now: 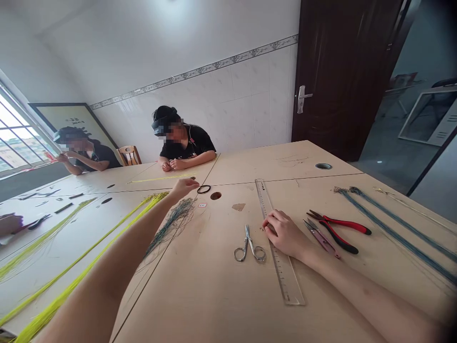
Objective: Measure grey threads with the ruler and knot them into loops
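Observation:
My left hand (184,187) reaches out over the table, fingers closed at the edge of a small black ring (204,189); whether it grips the ring or something thinner is too small to tell. My right hand (282,232) rests with bent fingers on a clear ruler (291,283) that lies lengthwise on the table. Silver scissors (249,245) lie left of the ruler, handles toward me. To the right of my right hand are pink-handled snips (323,239) and red-and-black pliers (339,228). Teal strands (170,221) lie beneath and beside my left forearm.
Yellow strands (103,250) run along the left side, more teal strands (396,228) on the right. A tape roll (323,166) lies far right. Two people (185,143) sit across the table; another hand (10,224) is at the left edge. The table (214,290) has round holes.

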Demonstrator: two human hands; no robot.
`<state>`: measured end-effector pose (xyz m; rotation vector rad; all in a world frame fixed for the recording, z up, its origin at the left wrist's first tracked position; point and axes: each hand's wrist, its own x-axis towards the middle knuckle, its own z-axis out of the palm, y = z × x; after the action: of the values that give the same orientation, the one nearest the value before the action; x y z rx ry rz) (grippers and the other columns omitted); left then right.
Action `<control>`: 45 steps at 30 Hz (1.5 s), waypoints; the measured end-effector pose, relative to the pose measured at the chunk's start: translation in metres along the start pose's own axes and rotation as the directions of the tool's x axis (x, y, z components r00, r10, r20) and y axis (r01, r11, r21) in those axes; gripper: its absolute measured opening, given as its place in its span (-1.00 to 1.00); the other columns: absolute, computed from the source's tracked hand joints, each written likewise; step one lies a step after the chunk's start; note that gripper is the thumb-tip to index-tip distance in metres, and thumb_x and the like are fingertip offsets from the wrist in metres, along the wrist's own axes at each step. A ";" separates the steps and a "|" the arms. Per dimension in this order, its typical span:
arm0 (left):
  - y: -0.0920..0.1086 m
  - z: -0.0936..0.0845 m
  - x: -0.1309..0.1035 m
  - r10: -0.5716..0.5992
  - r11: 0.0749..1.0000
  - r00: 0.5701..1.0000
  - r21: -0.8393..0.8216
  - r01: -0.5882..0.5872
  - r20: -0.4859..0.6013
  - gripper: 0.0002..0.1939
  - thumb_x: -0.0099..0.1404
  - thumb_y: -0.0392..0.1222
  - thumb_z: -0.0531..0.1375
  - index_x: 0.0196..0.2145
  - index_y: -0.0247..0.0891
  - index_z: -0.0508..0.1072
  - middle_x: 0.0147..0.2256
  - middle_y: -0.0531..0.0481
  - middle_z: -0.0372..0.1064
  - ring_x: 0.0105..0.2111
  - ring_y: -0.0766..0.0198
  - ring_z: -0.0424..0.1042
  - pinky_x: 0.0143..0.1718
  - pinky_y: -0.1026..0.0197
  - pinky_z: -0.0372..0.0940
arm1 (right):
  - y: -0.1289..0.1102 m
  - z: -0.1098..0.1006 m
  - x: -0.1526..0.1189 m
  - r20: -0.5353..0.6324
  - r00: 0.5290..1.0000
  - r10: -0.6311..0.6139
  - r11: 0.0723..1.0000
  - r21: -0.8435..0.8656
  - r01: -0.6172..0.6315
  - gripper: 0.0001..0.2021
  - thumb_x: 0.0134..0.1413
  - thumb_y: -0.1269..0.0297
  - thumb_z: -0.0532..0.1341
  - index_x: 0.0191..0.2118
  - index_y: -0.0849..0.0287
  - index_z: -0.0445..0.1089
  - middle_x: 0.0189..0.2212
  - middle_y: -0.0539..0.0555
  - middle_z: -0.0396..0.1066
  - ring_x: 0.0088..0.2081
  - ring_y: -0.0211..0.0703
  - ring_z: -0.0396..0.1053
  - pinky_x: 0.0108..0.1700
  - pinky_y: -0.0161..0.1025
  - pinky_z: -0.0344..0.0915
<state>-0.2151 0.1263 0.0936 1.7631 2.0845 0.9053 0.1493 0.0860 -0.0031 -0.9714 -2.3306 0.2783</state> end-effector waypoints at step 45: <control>0.154 0.117 -0.204 0.207 0.487 0.946 -0.865 0.122 0.250 -0.80 0.17 -0.11 0.24 -0.52 -0.27 0.46 -0.32 0.01 0.31 -0.38 0.35 0.21 -0.37 0.29 0.11 | -0.065 -0.066 -0.070 0.112 0.972 0.207 0.573 0.791 -0.213 -0.73 0.26 0.15 0.04 -0.23 0.22 0.38 -0.25 0.10 0.40 -0.16 -0.13 0.39 -0.05 -0.11 0.33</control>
<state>0.0193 -0.0248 0.0583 1.2333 0.9882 1.2710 0.1895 -0.0118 0.0447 -0.7429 -1.7324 1.3105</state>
